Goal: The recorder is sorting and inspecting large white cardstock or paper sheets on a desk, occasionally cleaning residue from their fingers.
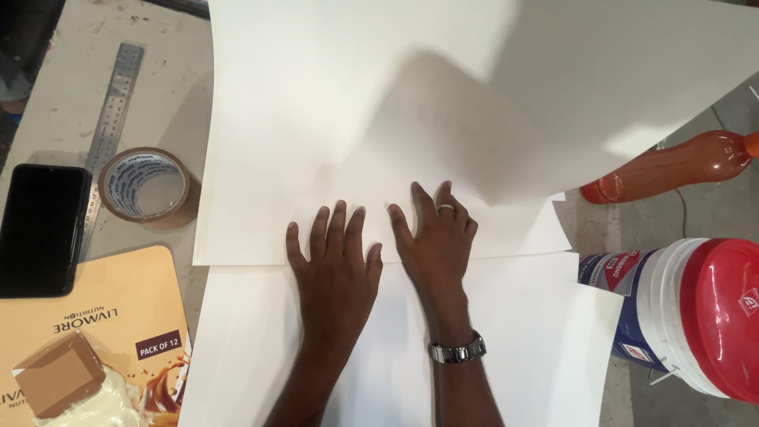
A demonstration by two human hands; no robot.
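A large white sheet [332,95] of stiff paper lies across the table, its right part curling up over another white sheet [522,332] beneath. My left hand [336,265] presses flat on the lower edge of the top sheet, fingers spread. My right hand [435,237], with a ring and a metal wristwatch, lies flat right beside it, fingers spread on the same edge. Neither hand holds anything.
At the left lie a steel ruler [115,103], a roll of brown tape [146,186], a black phone [41,229] and a tan printed carton [103,316]. At the right stand an orange plastic bottle [672,166] and a white tub with a red lid [696,316].
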